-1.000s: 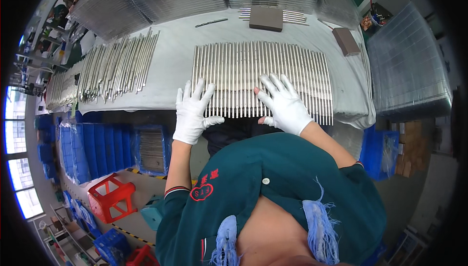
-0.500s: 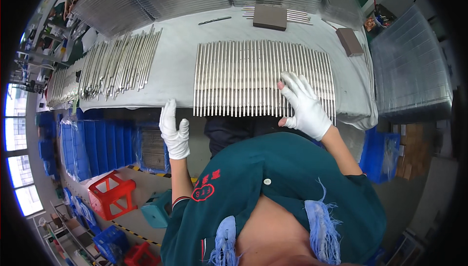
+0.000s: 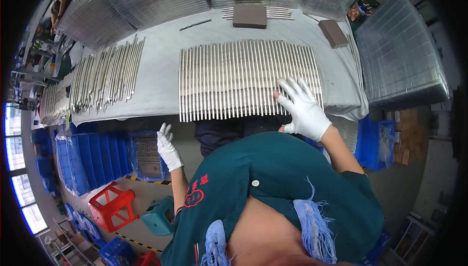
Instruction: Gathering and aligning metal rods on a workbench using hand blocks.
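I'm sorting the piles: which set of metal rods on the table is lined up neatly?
The row of rods under the right hand, at the table's middle: parallel, ends flush. The heap of rods to its left lies fanned and overlapping.

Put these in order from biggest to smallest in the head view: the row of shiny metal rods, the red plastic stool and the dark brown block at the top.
1. Row of shiny metal rods, by far.
2. Red plastic stool.
3. Dark brown rectangular block, though it lies farther away, so 2 and 3 are unsure.
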A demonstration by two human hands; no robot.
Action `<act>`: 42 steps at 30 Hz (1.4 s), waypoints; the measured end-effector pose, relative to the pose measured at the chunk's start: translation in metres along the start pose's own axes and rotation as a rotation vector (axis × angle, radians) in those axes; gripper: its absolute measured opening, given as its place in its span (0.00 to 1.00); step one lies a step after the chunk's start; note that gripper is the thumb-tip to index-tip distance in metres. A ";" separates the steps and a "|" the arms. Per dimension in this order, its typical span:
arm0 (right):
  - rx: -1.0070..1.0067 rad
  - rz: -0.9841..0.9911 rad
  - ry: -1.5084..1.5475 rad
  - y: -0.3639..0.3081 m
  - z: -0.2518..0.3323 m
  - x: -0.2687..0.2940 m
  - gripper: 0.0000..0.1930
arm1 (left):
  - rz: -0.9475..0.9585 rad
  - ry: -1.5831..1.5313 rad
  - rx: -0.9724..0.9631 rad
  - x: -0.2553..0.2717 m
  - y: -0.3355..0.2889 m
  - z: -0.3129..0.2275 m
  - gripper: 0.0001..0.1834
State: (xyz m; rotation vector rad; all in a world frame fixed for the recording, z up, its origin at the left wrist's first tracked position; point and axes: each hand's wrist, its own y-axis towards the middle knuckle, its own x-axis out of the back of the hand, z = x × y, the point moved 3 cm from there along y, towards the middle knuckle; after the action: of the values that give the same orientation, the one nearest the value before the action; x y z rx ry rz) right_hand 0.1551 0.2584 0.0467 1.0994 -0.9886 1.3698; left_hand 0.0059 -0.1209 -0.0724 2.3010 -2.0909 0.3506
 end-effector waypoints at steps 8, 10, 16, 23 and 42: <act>-0.046 -0.075 -0.113 -0.037 -0.031 -0.001 0.51 | 0.305 0.995 -0.314 -0.062 -0.030 0.035 0.39; -0.037 -0.092 -0.109 -0.034 -0.038 -0.004 0.50 | 0.282 1.089 -0.370 -0.072 -0.024 0.042 0.43; 0.004 -0.147 -0.081 -0.031 -0.045 -0.011 0.47 | 0.396 0.976 -0.122 -0.073 -0.010 0.036 0.33; -0.013 -0.170 -0.061 -0.028 -0.044 -0.004 0.49 | 0.378 0.873 -0.167 -0.067 -0.034 0.046 0.32; -0.019 -0.148 -0.079 -0.044 -0.065 -0.006 0.53 | 0.349 0.953 -0.159 -0.069 -0.030 0.051 0.32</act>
State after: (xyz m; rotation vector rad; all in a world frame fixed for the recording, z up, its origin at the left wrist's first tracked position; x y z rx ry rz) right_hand 0.1931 0.3243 0.0254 1.1960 -0.9555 1.2032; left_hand 0.0376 -0.0580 -0.1296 1.2386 -1.8422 0.9930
